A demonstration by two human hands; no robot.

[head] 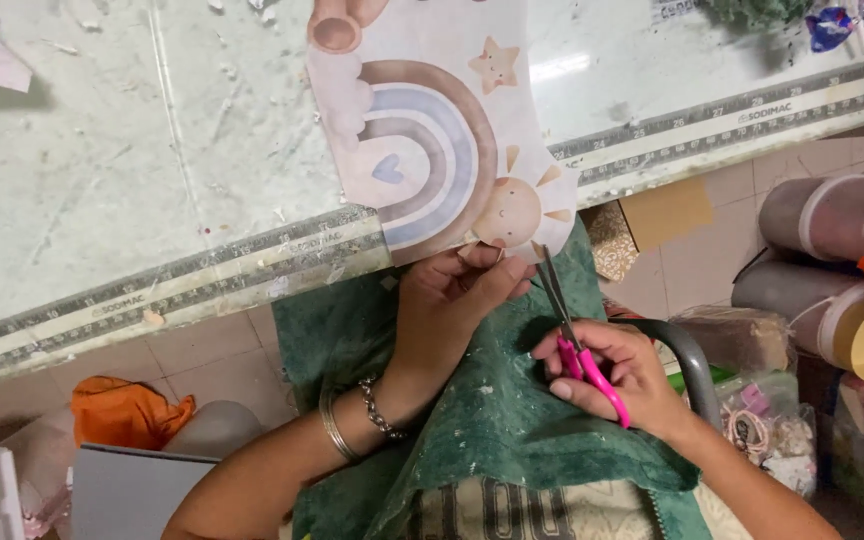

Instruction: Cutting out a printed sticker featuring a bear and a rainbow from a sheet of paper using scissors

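- The printed paper sheet (432, 130) (a rainbow, one star, a sun face and a heart) is cut off by the top edge of the view, so its upper pictures show only in part; its lower corner hangs past the tabletop (102, 150) edge, over the lap.
- The left hand (452, 300) pinches that lower corner just beside the sun; its fingertips lie under the paper and are mostly hidden, the grip closed on the sheet.
- The right hand (612, 375) is closed round the pink handles of one pair of scissors (567, 325); the fingers cover the loops, and the blades, barely parted, point up with their tips at the paper's edge by the sun rays.
- A green towel (512, 420) covers the lap below both hands; a patterned cloth under it is cut off at the bottom edge.
- Two metal rulers lie along the tabletop edge, one on the left (152, 295) and one on the right (742, 115), the sheet covering the stretch between them.
- The left wrist bears two bracelets (357, 420), a plain bangle and a chain.
- On the tiled floor sit an orange bag (127, 412) at the left and, at the right, several rolls (822, 215) (their count is hard to make out) beside blurred plastic bags.
- A grey chair arm (687, 355) curves just behind the right hand.
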